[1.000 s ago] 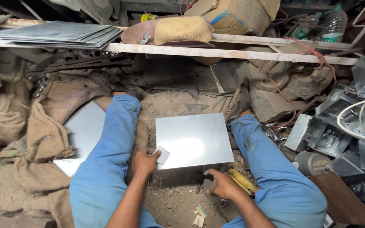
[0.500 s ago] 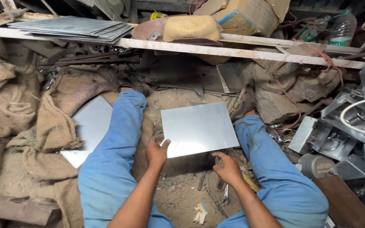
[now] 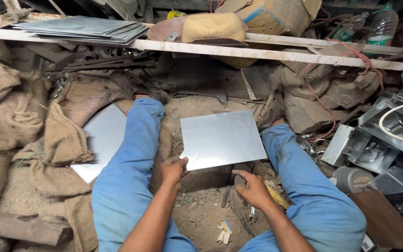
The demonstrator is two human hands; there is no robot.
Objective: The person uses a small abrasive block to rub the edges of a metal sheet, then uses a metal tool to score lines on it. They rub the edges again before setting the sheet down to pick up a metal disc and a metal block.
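A seated person's left hand (image 3: 173, 169) pinches the near corner of a flat, square grey metal sheet (image 3: 222, 138), held level between blue-trousered legs (image 3: 131, 154) above the dirt floor (image 3: 201, 210). The right hand (image 3: 253, 189), fingers curled, rests on tools below the sheet.

1. Metal sheet (image 3: 222, 138): flat, grey, roughly rectangular, dull-shiny, held level above the dirt floor between the blue-trousered legs
2. Its near left corner is notched and pinched by fingers
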